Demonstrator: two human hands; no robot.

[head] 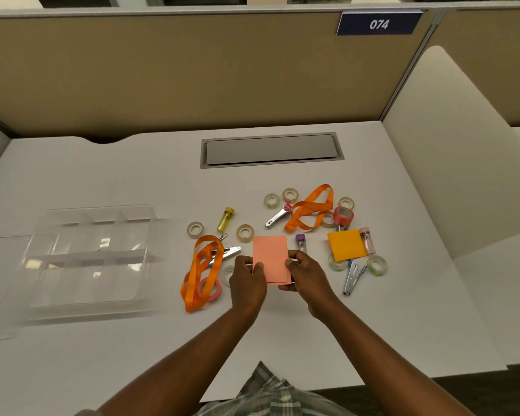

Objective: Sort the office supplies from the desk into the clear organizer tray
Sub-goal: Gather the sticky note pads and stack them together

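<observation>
View: head camera, looking down over the table (108, 349).
Left grip (248, 274): bare hand, fingers curled onto the left edge of the pink note pad (270, 253), thumb on its face.
Right grip (305, 273): bare hand, pinching the pad's right edge and lower corner.
Pink note pad: held between both hands, just above the table, amid the loose supplies; outside the tray.
Clear organizer tray (146, 265): far left on the table, well apart from the pad; compartments hold nothing visible.
Left of pad: orange lanyard (204, 271) lying over a pink tape roll (210, 289); yellow tube (225, 220).
Right of pad: purple-capped tube (300, 242), orange note pad (346, 244), pink-capped tube (367, 240), red tape roll (342, 215).
Behind pad: second orange lanyard (309, 211) beside a hole punch (278, 217); several clear tape rolls scattered about.
Backdrop: partition with number plate (379, 24) reading 074.
</observation>
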